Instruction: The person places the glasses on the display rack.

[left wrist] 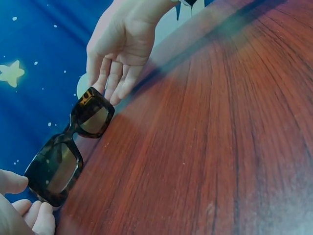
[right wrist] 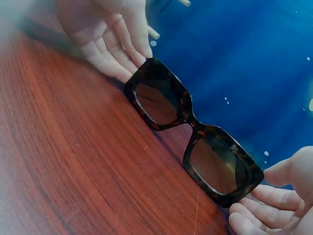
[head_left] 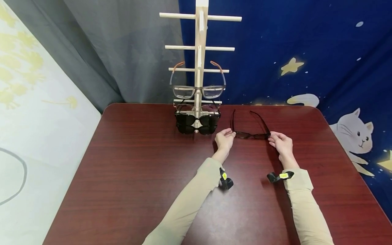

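Observation:
A pair of dark tortoiseshell sunglasses [head_left: 251, 135] with thick square rims is right of the rack, its arms unfolded toward the back. My left hand [head_left: 225, 139] pinches the frame's left outer corner between thumb and fingers. At the opposite corner, my right hand [head_left: 281, 144] pinches the frame the same way. Both wrist views show the front of the sunglasses [left wrist: 73, 128] tilted up between the two hands, close over the table. Whether the lower rim touches the wood, I cannot tell.
A wooden eyewear rack [head_left: 200, 41] with horizontal pegs stands at the table's back. Clear-lensed glasses [head_left: 183, 91] hang on it, above thin-rimmed glasses [head_left: 185, 108] and two dark sunglasses [head_left: 186, 119]. The reddish-brown table [head_left: 128, 177] ends at a blue curtain [head_left: 260, 51].

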Demonstrator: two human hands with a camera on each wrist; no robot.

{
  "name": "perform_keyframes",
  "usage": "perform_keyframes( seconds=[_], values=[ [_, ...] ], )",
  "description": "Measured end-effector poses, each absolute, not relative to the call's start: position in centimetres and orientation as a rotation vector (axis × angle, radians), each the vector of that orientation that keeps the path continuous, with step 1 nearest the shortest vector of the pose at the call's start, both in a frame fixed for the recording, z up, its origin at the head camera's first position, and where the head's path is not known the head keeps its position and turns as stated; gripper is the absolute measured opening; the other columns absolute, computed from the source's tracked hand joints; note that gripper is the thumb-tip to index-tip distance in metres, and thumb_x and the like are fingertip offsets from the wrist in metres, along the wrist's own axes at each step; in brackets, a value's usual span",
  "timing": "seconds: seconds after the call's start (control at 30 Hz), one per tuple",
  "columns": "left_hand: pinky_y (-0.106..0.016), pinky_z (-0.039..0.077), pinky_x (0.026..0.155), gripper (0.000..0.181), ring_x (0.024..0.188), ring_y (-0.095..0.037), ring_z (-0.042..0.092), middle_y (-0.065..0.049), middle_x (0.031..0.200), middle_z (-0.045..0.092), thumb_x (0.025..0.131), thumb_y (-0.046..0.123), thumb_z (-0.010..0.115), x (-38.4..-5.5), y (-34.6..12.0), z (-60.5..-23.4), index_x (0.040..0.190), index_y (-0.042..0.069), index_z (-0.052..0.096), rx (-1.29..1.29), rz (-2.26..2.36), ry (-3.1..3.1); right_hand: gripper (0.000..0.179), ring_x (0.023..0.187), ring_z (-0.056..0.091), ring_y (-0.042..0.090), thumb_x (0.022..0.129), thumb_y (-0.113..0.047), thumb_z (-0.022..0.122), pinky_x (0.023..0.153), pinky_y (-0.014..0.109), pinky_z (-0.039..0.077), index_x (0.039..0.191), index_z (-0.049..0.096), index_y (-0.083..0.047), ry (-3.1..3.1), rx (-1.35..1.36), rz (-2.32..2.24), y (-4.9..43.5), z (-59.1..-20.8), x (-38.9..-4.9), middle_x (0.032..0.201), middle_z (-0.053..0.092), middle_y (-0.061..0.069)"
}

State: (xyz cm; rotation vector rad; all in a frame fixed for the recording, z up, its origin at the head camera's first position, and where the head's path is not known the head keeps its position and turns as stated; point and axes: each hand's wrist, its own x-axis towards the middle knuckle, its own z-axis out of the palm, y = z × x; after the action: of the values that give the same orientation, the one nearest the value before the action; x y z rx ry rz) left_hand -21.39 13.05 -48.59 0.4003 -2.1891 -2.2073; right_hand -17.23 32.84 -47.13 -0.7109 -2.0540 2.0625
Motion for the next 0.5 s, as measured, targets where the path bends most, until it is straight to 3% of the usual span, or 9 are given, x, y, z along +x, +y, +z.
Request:
perform_keyframes(
  seconds=[0.2, 0.5],
  values=[
    [-0.024, 0.053, 0.077, 0.022, 0.085, -0.016, 0.069, -0.009, 0.09, 0.072, 0.079, 0.011, 0.075, -21.34, 12.94, -48.72, 0.099, 0.001, 0.073, 0.426, -2.196, -2.242, 0.037, 0.071, 0.063, 0.0, 0.095, -0.009, 0.052, 0.067, 0.014, 0.052, 0.124, 0.048, 0.014, -2.037, -0.719, 2.086, 32.87, -47.31, -17.16, 0.077, 0.063, -0.011],
    [-0.029, 0.053, 0.079, 0.021, 0.087, -0.015, 0.068, -0.008, 0.085, 0.072, 0.078, 0.015, 0.077, -20.99, 12.61, -48.55, 0.096, 0.004, 0.075, 0.46, -2.238, -2.244, 0.029, 0.073, 0.062, 0.003, 0.093, -0.014, 0.056, 0.068, 0.015, 0.053, 0.115, 0.057, 0.005, -2.055, -0.733, 2.055, 32.62, -47.35, -16.49, 0.084, 0.062, -0.008]
  ],
)
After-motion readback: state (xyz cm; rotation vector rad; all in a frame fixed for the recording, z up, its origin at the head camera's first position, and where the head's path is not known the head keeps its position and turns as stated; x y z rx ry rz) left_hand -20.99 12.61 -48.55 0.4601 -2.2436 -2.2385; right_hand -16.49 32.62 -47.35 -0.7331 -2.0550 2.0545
